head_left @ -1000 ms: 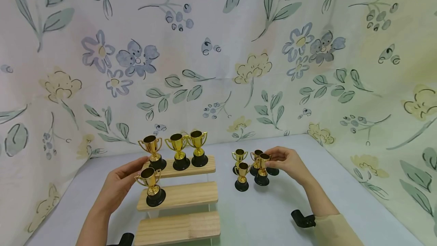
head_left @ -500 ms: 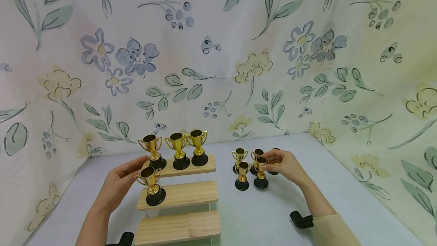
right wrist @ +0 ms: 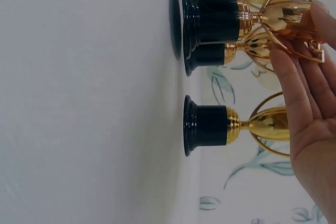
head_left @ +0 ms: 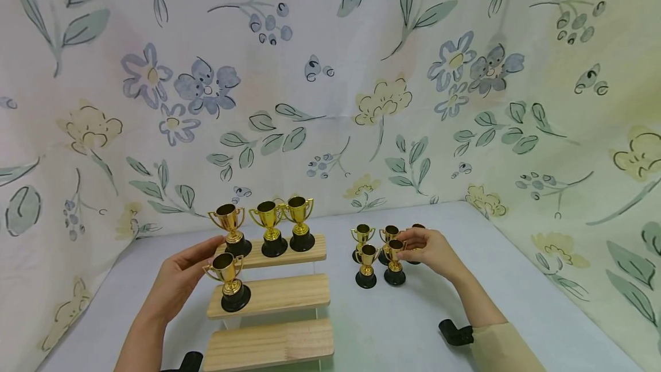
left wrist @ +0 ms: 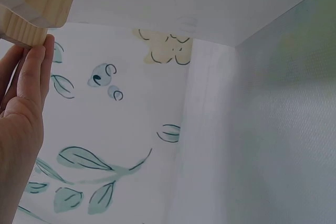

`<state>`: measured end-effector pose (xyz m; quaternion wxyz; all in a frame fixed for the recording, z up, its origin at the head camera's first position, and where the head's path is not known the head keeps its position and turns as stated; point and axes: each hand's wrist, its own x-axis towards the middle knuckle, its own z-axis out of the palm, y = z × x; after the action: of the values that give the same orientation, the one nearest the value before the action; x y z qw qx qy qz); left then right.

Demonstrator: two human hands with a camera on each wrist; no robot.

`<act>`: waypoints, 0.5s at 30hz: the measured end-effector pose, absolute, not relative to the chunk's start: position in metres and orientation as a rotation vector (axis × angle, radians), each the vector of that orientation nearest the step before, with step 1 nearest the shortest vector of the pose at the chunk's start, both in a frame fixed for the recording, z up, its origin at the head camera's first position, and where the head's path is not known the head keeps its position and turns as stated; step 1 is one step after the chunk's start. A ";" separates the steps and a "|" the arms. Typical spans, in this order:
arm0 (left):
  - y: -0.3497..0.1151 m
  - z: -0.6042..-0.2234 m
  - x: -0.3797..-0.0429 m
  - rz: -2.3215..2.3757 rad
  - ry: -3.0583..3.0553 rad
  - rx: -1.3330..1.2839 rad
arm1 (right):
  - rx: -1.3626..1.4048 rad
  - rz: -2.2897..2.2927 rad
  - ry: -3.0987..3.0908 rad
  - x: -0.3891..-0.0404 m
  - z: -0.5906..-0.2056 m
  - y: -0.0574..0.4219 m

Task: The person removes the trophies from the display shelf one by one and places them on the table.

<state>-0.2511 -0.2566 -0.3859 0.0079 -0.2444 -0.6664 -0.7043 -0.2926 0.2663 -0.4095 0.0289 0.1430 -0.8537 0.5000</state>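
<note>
My right hand (head_left: 434,252) pinches a small copper-gold trophy cup (head_left: 395,276) by its bowl, beside one handle. In the right wrist view this trophy (right wrist: 215,18) has its black base close to the white tabletop, a dark shadow right beside it. Around it stand several more gold trophies, one just to its left (head_left: 366,278). My left hand (head_left: 177,281) has its fingers extended against the left end of the top wooden shelf (head_left: 312,247); the left wrist view shows the fingertips (left wrist: 35,53) at the wood. Three trophies stand on that shelf, one (head_left: 235,299) on the middle shelf's left end.
The middle shelf (head_left: 289,293) and the bottom shelf (head_left: 268,344) step down toward me. A trophy (right wrist: 211,125) stands apart from the cluster in the right wrist view. A floral cloth (head_left: 330,85) hangs behind the white table (head_left: 392,332).
My right hand has brought its trophy slightly forward and to the left, beside the front trophy of the cluster. Over the last half second it hardly moves. My left hand stays at the shelf.
</note>
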 end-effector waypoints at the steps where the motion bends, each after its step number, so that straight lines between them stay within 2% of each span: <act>1: -0.257 -0.386 -0.251 -2.199 -2.086 -0.761 | 0.440 1.547 -2.636 -0.293 -0.410 0.267; 15: -0.256 -0.386 -0.250 -2.199 -2.080 -0.775 | 0.470 1.548 -2.631 -0.296 -0.414 0.269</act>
<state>-0.2501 -0.2562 -0.3856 0.0086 -0.2481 -0.6656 -0.7038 -0.2964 0.2691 -0.4142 0.0267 0.1522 -0.8515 0.5011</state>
